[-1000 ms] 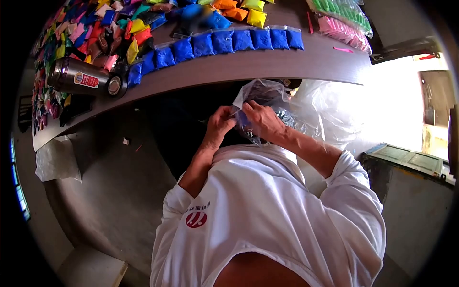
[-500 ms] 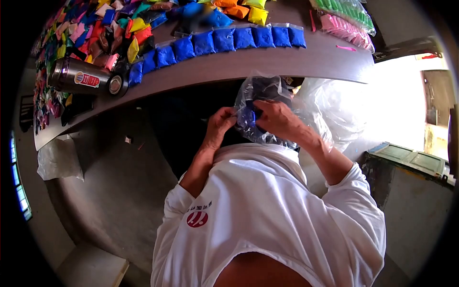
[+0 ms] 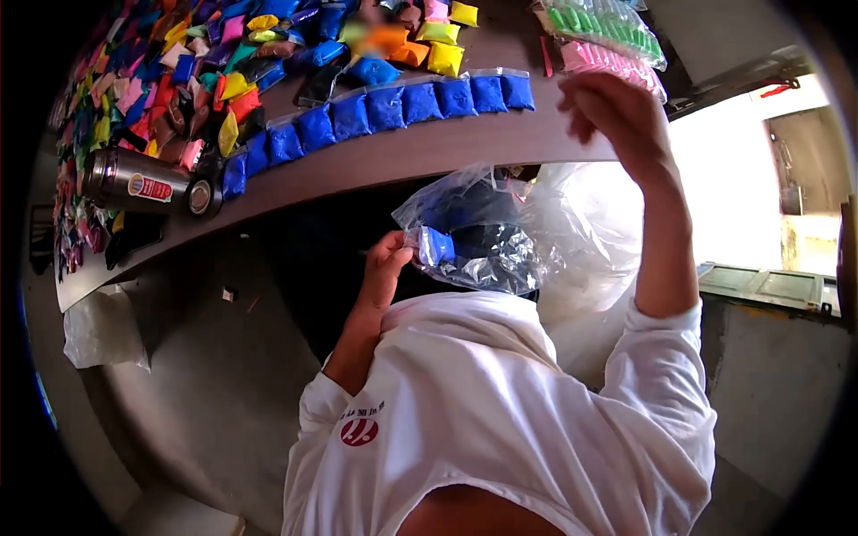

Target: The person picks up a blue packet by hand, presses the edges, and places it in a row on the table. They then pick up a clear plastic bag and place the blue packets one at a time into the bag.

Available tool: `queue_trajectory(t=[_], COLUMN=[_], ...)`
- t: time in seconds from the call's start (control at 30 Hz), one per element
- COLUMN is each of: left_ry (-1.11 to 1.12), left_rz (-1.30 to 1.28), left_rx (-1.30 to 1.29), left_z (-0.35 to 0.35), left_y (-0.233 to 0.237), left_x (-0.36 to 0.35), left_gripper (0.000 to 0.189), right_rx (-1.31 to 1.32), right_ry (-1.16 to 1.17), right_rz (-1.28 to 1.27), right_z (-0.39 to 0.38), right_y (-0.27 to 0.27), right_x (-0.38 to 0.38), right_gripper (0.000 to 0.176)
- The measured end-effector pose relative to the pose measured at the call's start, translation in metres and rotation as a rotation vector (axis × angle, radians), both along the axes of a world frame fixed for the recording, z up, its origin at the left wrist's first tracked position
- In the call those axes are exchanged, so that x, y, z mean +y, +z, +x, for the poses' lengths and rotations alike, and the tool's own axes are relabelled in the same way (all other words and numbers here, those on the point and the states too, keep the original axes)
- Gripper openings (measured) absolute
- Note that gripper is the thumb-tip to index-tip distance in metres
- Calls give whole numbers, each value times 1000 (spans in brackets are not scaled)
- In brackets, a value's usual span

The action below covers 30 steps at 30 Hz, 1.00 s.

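My left hand (image 3: 386,266) pinches a small clear packet of blue material (image 3: 436,247) at its edge, fingers closed. The packet overlaps a large clear plastic bag (image 3: 478,207) at my lap, below the table edge. Raised over the right part of the table, my right hand (image 3: 617,116) has its fingers bent downward and apart, with nothing visible in them. It is close to a clear bag of pink sticks (image 3: 612,61) and partly covers it. A row of blue packets (image 3: 386,109) lies along the table's near edge.
A heap of packets in many colours (image 3: 192,76) covers the table's left side. A steel flask (image 3: 138,181) lies there on its side. Behind the pink sticks is a bag of green ones (image 3: 608,22). More clear plastic (image 3: 581,232) hangs right of my lap.
My right hand has left the plastic bag and risen to the right, over the table. My left hand keeps the blue packet, slightly lower. The view has shifted a little.
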<state>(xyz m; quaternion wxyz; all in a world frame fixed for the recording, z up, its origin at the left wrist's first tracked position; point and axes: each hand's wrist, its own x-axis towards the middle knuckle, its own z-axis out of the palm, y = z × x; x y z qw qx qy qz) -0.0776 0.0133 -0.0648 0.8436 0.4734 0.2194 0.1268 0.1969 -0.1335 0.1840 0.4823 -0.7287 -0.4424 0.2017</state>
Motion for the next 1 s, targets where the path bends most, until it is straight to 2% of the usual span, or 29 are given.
queue_trajectory(t=[0.03, 0.07, 0.1, 0.13, 0.2, 0.23, 0.3, 0.4, 0.43, 0.5, 0.53, 0.6, 0.73, 0.83, 0.9, 0.93, 1.0], left_ry=[0, 0, 2, 4, 19, 21, 48, 38, 35, 40, 40, 21, 33, 7, -12, -11, -14], left_rz=[-23, -45, 16, 16, -73, -74, -88, -88, -86, -73, -72, -70, -74, -64, -46, -46, -48], left_rx=[-17, -35, 10, 6, -54, -51, -10, -6, -6, 11, 9, -6, -4, -23, -33, -33, -49], left_z=[0, 0, 0, -1, -3, -4, -4, -1, -1, 1, 1, 0, 0, 0, -1, -2, -4], left_y=[-1, -3, -6, -6, -4, -3, -1, 2, 2, 3, 4, 7, 9, 3, 3, 3, 6], left_x=[0, 0, 0, 0, 1, 1, 1, 2, 2, 1, 1, 1, 0, 2, 1, 1, 1], left_gripper=[30, 28, 26, 26, 24, 24, 24, 25, 25, 25, 25, 25, 24, 24, 24, 24, 24], right_rx=[-108, -182, -143, -147, -402, -400, -639, -708, -708, -367, -369, -164, -154, -236, -462, -462, -409], right_ry=[-160, -224, -224, -223, -237, -234, -202, -146, -149, -42, -44, -59, -29, 77, 145, 147, 218], right_rz=[-142, -192, -304, -304, -393, -393, -284, -300, -299, -612, -611, -469, -399, -266, -112, -112, -441], right_z=[22, 43, 65, 77, 91, 94, 98, 103, 104, 110, 109, 102, 100, 96, 87, 83, 77], right_y=[-20, -44, -62, -75, -96, -105, -119, -123, -119, -104, -97, -88, -81, -90, -99, -96, -85], right_x=[14, 24, 31, 38, 50, 54, 58, 57, 56, 51, 46, 35, 40, 61, 77, 82, 91], right_gripper=[23, 23, 33, 33, 48, 48, 52, 57, 57, 56, 56, 40, 36, 37, 45, 45, 54])
